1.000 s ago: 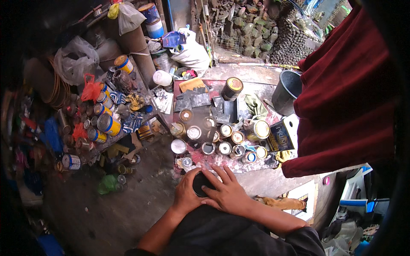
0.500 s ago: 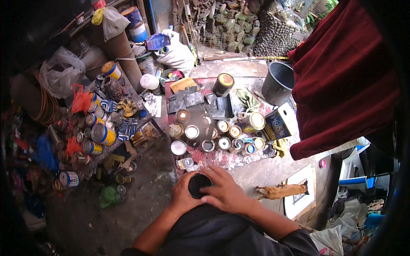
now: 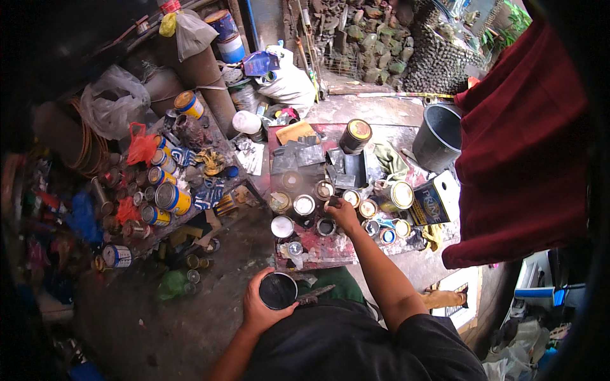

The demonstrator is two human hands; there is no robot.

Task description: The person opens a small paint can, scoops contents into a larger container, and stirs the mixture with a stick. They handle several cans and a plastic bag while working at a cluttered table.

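Curling around the near-left side of the cup point(image 3: 278, 291), the left hand point(image 3: 257, 310) has its fingers clamped on the outer wall, the thumb running along the lower edge; the parts of the fingers beneath are hidden. The cup sits between thumb and fingers, rim up, in front of the dark shirt point(image 3: 318, 343). Its inside is so dark that whatever it contains cannot be told. Just right of it is a rough grey stick point(image 3: 316, 294), hard to make out and partly covered by the cup.

Over the table point(image 3: 346, 255), the right hand point(image 3: 345, 216) has its fingertips together on a small dark strip point(image 3: 333, 200); how far the strip reaches is unclear. Just below left of those fingers stands an open can point(image 3: 326, 227).

Big pale lettering marks the black tin point(image 3: 427, 203), which leans over. Yellow-and-blue labels wrap several paint cans point(image 3: 173, 199) at left, their print too small to read. Black lettering on the white board point(image 3: 469, 279) is partly covered by a brown animal point(image 3: 443, 298), itself cut off by the right arm. A maroon cloth point(image 3: 521, 159) blocks the view at right.
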